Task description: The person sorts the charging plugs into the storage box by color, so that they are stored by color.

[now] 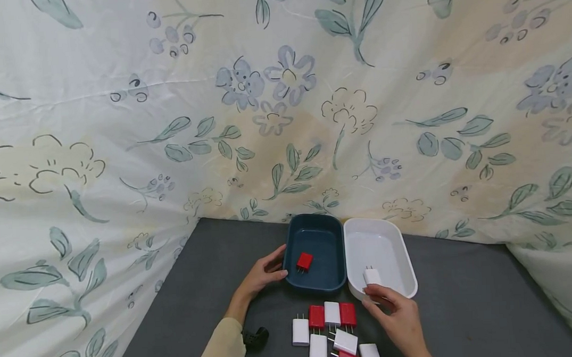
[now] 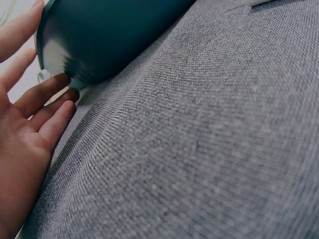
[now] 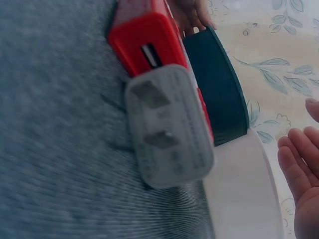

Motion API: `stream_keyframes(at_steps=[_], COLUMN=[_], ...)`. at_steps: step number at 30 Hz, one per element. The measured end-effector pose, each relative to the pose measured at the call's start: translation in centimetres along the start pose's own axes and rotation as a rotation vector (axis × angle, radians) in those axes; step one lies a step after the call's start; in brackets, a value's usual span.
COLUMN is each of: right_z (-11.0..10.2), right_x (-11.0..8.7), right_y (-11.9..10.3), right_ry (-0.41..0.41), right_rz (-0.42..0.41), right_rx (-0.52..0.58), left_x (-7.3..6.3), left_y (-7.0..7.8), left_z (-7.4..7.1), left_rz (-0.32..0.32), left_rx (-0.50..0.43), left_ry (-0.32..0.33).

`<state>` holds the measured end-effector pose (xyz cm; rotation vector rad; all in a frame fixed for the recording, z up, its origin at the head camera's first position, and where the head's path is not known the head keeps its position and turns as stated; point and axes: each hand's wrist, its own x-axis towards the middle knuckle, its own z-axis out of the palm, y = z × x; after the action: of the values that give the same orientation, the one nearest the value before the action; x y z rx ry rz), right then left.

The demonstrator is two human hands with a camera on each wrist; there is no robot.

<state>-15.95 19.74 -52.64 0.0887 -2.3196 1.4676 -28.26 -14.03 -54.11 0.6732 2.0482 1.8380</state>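
- Desk [image 1: 463,288]: five white chargers [image 1: 318,348], three red chargers [image 1: 316,316].
- Right hand [image 1: 396,315]: fingers parted, empty, beside one white charger [image 1: 372,276] in one white tray [image 1: 375,244].
- Left hand [image 1: 260,275]: fingers loosely extended, against one blue tray [image 1: 317,234] holding one red charger [image 1: 305,261].

Smooth plastic chargers [image 1: 318,348] (metal prongs [image 3: 161,140])

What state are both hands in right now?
Left hand: open, fingers against the blue bin.
Right hand: looks open beside a white charger, no grip visible.
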Motion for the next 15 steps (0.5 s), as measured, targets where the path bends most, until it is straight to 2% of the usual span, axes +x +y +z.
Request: stream_keyframes(at_steps=[9, 15], right_z=[0.6, 1.1], right_x=[-1.3, -1.8], right_y=[0.6, 0.9], right_ry=[-0.044, -0.106], right_rz=[0.006, 0.067], right_rx=[-0.001, 0.002], left_x=[0.0, 0.1], left_y=[-0.1, 0.0], left_z=[0.1, 0.1], left_rz=[0.005, 0.006], left_rx=[0.012, 0.026], left_ry=[0.015, 0.013])
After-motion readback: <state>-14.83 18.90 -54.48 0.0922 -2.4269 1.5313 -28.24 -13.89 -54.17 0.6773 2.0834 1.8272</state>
